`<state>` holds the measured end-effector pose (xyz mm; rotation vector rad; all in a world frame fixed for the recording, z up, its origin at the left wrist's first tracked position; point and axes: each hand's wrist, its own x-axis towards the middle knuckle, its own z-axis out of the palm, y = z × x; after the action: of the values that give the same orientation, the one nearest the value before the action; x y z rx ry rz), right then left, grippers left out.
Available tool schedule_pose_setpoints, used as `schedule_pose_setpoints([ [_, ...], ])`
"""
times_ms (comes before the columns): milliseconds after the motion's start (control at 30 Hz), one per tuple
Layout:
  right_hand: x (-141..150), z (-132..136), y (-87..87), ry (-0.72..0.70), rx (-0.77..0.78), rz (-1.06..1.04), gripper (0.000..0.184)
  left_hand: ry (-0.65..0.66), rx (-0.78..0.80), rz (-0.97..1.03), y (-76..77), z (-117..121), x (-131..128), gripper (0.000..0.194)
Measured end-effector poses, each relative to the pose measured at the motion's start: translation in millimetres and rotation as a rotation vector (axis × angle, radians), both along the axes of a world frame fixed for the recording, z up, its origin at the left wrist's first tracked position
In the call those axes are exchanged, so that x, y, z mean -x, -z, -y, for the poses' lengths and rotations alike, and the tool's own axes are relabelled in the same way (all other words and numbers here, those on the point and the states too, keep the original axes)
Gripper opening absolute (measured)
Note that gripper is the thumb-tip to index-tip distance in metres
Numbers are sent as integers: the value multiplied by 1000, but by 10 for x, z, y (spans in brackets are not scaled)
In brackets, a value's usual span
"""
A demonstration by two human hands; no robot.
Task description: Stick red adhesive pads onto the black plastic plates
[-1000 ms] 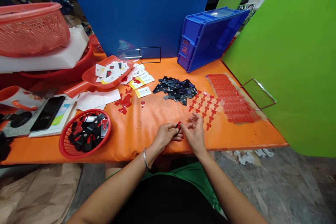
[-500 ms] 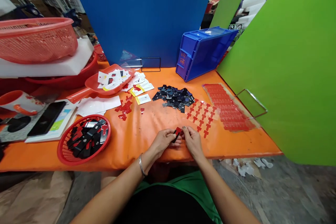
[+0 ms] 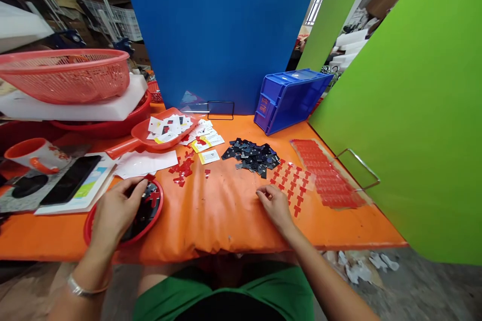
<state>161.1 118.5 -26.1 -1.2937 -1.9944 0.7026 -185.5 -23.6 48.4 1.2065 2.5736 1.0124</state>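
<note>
My left hand (image 3: 116,213) is over the round red basket (image 3: 161,210) at the left front. Its thumb and fingers are closed on a small flat piece with a red face (image 3: 149,177), above the basket's far rim. Black pieces with red T-shaped patches (image 3: 152,199) lie in the basket, partly hidden by the hand. My right hand (image 3: 276,205) rests low over the orange table, fingers curled and pinched; what they hold, if anything, cannot be made out. Beside it lies a clear sheet of red T-shaped stickers (image 3: 291,183). Beyond is a heap of small black pieces (image 3: 254,155).
Red scraps (image 3: 183,170) and printed cards (image 3: 209,156) lie mid-table. A red scoop (image 3: 137,140) holds more cards. At left are a phone (image 3: 71,180) and a mug (image 3: 35,155). A blue bin (image 3: 286,100) and red sticker sheets (image 3: 326,175) are at right, beside a green panel (image 3: 406,110).
My left hand has moved left from the table's front middle to the basket, carrying the small piece away from my right hand. My right hand has stayed near the sticker sheet. The view has tilted upward.
</note>
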Motion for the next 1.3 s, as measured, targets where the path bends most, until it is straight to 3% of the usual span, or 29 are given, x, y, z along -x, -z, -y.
schedule_pose_setpoints([
  [67,59,-212,12,36,-72,70,18,-30,74,-151,64,116,182,34],
  [167,177,-510,27,95,-164,225,21,-4,21,-249,141,178,204,39],
  [367,389,-816,38,245,-260,541,18,168,-212,-124,189,27,-292,35],
  [567,429,-831,47,195,-270,600,14,395,-225,171,269,-127,-797,26],
  [700,416,-808,15,134,-313,659,15,440,-161,349,337,-151,-985,25],
  [967,413,-779,-25,69,-328,653,16,463,-85,557,511,-122,-1103,25],
  [1133,510,-773,-57,112,-315,691,28,463,-41,620,592,-92,-1150,26],
  [1300,604,-785,-129,142,-254,715,17,466,-34,654,667,-91,-1158,27],
])
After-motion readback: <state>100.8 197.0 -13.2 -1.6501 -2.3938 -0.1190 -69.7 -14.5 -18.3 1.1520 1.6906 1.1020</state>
